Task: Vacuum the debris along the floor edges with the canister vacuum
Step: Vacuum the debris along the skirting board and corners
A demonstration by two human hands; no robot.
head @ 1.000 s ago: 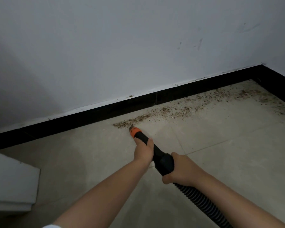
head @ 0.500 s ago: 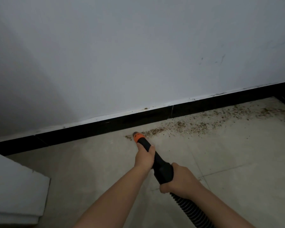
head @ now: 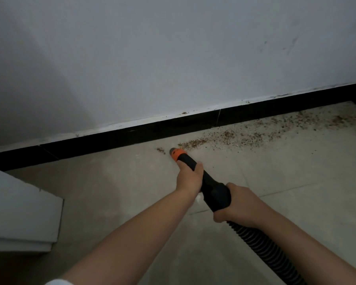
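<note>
At the floor's edge below the black baseboard (head: 115, 138), the left hand (head: 188, 177) and right hand (head: 237, 204) wrap their fingers around the vacuum nozzle (head: 178, 154), its tip touching the debris (head: 234, 136), where a hasty sweep could scatter crumbs.

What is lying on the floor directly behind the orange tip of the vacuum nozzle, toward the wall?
Brown debris lies past the orange nozzle tip, with a small clump to its left, then the black baseboard. The floor under the tip itself is covered.
</note>
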